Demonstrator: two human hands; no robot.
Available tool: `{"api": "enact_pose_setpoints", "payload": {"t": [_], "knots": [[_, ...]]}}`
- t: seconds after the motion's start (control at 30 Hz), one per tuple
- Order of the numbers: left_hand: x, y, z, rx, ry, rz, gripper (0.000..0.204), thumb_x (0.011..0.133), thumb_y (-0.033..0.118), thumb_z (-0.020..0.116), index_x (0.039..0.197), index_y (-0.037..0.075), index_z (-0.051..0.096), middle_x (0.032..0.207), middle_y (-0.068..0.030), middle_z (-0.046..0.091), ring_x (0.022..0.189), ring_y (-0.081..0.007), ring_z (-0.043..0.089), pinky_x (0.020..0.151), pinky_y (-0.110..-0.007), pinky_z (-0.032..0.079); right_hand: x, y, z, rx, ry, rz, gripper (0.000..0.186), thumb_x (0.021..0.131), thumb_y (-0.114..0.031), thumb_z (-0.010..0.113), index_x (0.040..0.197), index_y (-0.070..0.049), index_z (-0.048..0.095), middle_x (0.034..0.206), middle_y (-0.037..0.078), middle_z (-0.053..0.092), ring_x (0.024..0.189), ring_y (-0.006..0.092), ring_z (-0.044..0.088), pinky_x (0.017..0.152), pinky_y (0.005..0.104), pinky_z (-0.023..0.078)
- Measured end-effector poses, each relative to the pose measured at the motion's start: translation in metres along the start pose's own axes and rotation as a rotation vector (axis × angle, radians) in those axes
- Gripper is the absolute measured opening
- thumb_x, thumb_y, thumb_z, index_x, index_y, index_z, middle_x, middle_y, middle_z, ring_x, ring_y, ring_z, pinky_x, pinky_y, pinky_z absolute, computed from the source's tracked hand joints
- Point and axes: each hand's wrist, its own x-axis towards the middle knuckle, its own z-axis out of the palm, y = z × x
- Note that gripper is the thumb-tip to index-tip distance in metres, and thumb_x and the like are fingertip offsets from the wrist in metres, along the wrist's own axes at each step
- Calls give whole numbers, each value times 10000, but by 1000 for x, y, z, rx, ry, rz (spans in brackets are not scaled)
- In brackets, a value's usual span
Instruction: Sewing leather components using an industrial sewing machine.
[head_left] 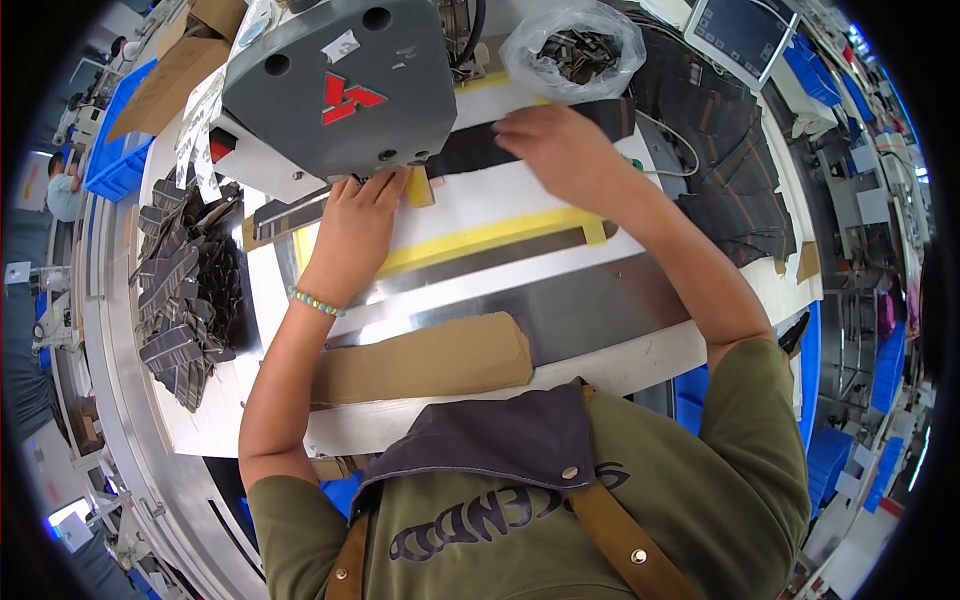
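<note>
My left hand (358,228) lies flat on the white work plate (500,195) with its fingertips under the grey sewing machine head (335,85). My right hand (560,150) presses flat on a dark strip of material (480,150) that runs under the machine head. Both hands have their fingers spread on the piece and grip nothing. A yellow tape guide (490,237) runs across the plate just below the hands.
A pile of dark sewn strips (185,290) lies at the left. More dark pieces (735,170) are stacked at the right. A clear bag of small parts (575,50) sits behind the hands. A brown cardboard piece (420,360) lies at the near table edge. Blue bins (120,150) stand around.
</note>
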Motion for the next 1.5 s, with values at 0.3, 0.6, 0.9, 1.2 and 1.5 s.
{"api": "enact_pose_setpoints", "payload": {"t": [0.3, 0.6, 0.9, 1.2, 1.5], "knots": [[-11, 17, 3, -146, 213, 55, 373, 878, -31, 703, 1248, -13, 738, 1294, -151, 754, 1177, -339, 713, 1004, -443, 577, 19, -62, 23, 276, -60, -138, 411, 936, -115, 666, 1332, -26, 729, 1418, 84, 711, 1310, 251, 646, 1090, 415, 507], [-11, 8, -8, -354, 182, 12, 303, 867, -60, 766, 1167, -19, 770, 1247, -147, 769, 1196, -356, 712, 1015, -428, 593, 15, -39, 26, 361, 19, -121, 360, 927, -61, 673, 1271, -35, 778, 1389, 64, 739, 1322, 250, 647, 1087, 427, 528], [-9, 17, -5, -574, 130, -236, 330, 869, -18, 816, 1197, -24, 776, 1297, -126, 728, 1157, -330, 642, 1013, -415, 578, 15, -47, 22, 342, -19, -157, 269, 997, -162, 701, 1234, -144, 827, 1432, 31, 731, 1336, 236, 654, 1131, 427, 528], [-11, 19, -4, -409, 63, -63, 410, 887, 129, 854, 1267, -4, 781, 1406, -147, 689, 1335, -405, 585, 1147, -496, 499, 11, -49, 20, 357, -34, -144, 267, 1037, -232, 652, 1218, -192, 845, 1418, 67, 726, 1354, 270, 642, 1153, 456, 509], [-11, 23, -3, -318, 3, -23, 559, 899, 230, 852, 1394, 7, 719, 1504, -165, 621, 1448, -411, 523, 1223, -520, 431, 10, -49, 19, 378, -41, -130, 325, 984, -140, 664, 1265, -144, 828, 1416, 101, 715, 1366, 288, 630, 1168, 458, 499]]}}
